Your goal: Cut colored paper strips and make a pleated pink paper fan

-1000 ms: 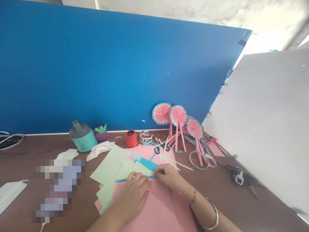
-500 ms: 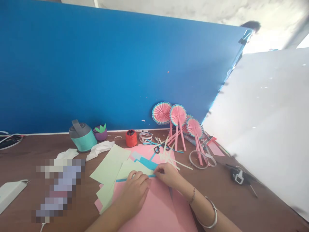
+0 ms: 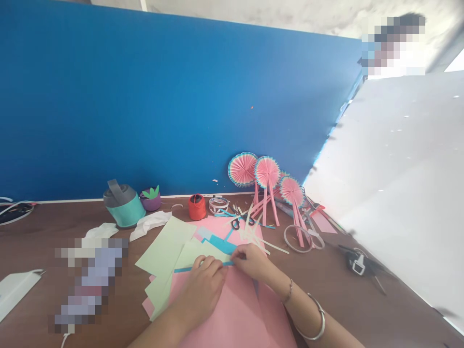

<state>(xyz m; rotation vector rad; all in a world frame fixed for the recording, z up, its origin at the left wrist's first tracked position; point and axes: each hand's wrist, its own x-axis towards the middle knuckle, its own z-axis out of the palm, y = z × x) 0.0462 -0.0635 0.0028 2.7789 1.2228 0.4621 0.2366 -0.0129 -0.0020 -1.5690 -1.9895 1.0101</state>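
Note:
My left hand (image 3: 203,287) lies on a pink paper sheet (image 3: 232,314), its fingers curled down against a thin blue paper strip (image 3: 184,269) at the sheet's top edge. My right hand (image 3: 252,261) pinches the right end of the same strip, fingers pressed together. Pale green sheets (image 3: 165,251) and a blue paper piece (image 3: 221,244) lie under and beside the hands on the brown table (image 3: 47,227).
Pink paper fans (image 3: 266,174) lean against the blue board (image 3: 163,106). Scissors (image 3: 239,222), tape rolls (image 3: 297,239), an orange spool (image 3: 196,207), a teal container (image 3: 123,203), a purple pot (image 3: 151,198), white tissue (image 3: 148,223) and a black clip (image 3: 358,263) lie around. A white board (image 3: 406,183) stands at right.

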